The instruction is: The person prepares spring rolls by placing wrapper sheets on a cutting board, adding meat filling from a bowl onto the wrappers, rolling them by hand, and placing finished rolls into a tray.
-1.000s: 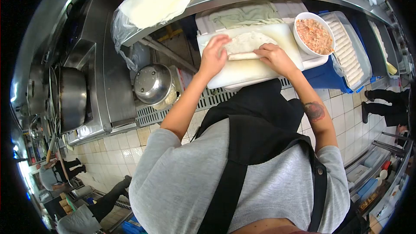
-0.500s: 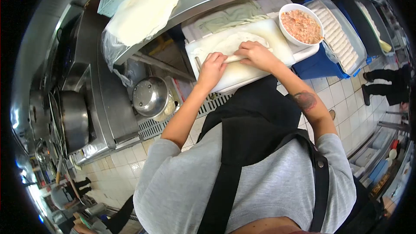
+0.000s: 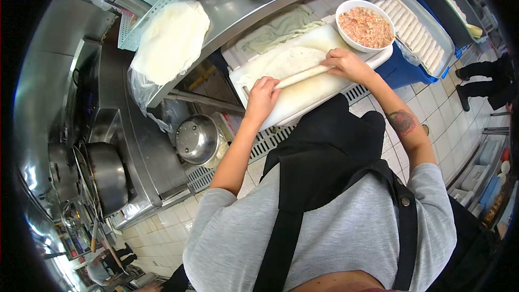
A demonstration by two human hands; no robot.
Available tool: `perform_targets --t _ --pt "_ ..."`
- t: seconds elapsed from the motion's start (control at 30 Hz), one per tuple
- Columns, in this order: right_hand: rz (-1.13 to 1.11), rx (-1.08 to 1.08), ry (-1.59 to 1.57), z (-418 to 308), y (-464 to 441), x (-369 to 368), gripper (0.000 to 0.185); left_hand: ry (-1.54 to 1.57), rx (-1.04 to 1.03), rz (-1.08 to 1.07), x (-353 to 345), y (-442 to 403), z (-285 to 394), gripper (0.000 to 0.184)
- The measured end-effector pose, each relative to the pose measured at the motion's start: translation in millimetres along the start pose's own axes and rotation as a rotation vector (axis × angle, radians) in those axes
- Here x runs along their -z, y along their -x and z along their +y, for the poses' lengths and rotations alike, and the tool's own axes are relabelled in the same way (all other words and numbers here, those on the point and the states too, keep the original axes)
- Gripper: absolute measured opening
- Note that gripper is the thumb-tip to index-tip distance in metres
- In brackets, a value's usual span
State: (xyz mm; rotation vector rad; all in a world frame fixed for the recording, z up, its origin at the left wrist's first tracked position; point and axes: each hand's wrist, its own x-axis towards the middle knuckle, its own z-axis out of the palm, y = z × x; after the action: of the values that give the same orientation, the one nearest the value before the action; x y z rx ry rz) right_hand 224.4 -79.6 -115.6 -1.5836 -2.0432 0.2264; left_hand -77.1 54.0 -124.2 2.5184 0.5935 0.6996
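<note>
A thin dough sheet (image 3: 294, 60) lies on the white cutting board (image 3: 292, 101), its near edge rolled into a long thin roll (image 3: 304, 76). My left hand (image 3: 263, 97) pinches the roll's left end, fingertips pressed together. At the right end, my right hand (image 3: 348, 66) grips the roll between thumb and fingers. Just beyond my right hand is a white bowl (image 3: 365, 26) of pinkish chopped filling. To the right of the bowl, a clear container (image 3: 413, 28) holds several finished-looking white rolls side by side.
A green cloth (image 3: 278, 28) lies behind the board. A stack of round sheets (image 3: 170, 40) on plastic sits on the steel counter at the upper left, beside a basket (image 3: 130, 32). A metal bowl (image 3: 198, 139) is lower left. Another person's legs (image 3: 484, 78) show at the right.
My hands came together at the middle of the roll, then spread apart to its two ends. More of the near edge of the dough is rolled up. The camera view has shifted.
</note>
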Motion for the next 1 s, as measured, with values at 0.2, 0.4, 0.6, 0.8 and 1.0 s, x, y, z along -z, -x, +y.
perform_targets --t 0.2,0.4,0.6,0.8,1.0 --pt "-0.164 -0.177 -0.190 9.2 -15.3 14.4 0.026 0.078 0.078 -0.015 5.5 -5.1 3.0 0.021" --pt "-0.256 -0.261 -0.205 26.2 -33.9 18.2 0.016 0.095 0.212 -0.174 11.9 -22.7 -8.8 0.016" --pt "-0.149 -0.134 0.039 17.5 -40.5 12.0 0.016 -0.058 0.100 -0.187 11.5 -36.8 -24.0 0.013" --pt "0.016 0.194 0.100 -1.8 -37.0 -17.6 0.035 -0.092 0.045 -0.027 -9.8 -41.0 -0.9 0.023" --pt "-0.048 0.076 0.014 -7.4 -44.6 -20.4 0.040 -0.172 -0.040 0.189 -62.1 -31.0 36.5 0.034"
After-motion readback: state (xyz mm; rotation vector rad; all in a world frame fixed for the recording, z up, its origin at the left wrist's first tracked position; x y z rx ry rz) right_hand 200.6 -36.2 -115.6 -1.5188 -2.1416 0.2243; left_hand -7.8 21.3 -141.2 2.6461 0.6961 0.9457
